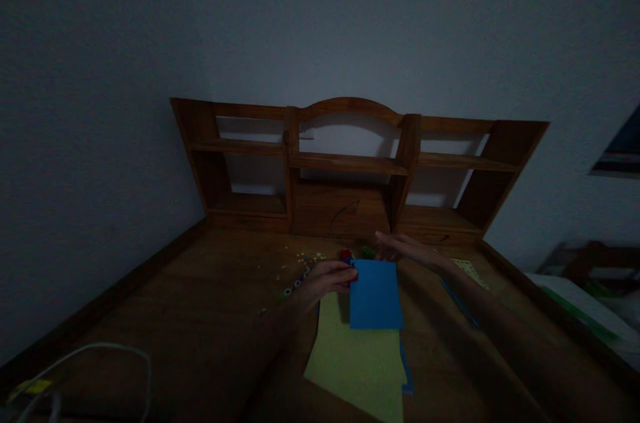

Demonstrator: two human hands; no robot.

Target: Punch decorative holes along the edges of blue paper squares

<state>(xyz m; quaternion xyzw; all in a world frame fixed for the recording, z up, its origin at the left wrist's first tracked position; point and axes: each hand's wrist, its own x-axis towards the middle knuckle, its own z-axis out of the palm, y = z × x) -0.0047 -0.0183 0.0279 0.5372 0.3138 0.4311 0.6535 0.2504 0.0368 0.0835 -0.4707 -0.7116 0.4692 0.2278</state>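
Observation:
A square sheet of blue paper (376, 294) is held at its upper left corner by my left hand (327, 276). Under the thumb, at that corner, shows a small red piece (354, 274) that looks like a craft paper punch; the fingers hide most of it. My right hand (393, 246) is off the paper, just beyond its upper right corner, with fingers stretched out and nothing visible in them. Close to those fingertips lies a green object (367, 252). Another red object (346, 254) sits behind the left hand. Below the blue square, yellow paper (357, 356) lies on the desk.
Tiny paper bits (305, 258) are scattered left of centre, near a row of small coloured pieces (287, 292) with white rings. Yellow paper full of holes (470, 271) and a blue strip (457, 300) lie right. A wooden shelf (350, 161) backs the desk; a white cable (117, 346) loops front left.

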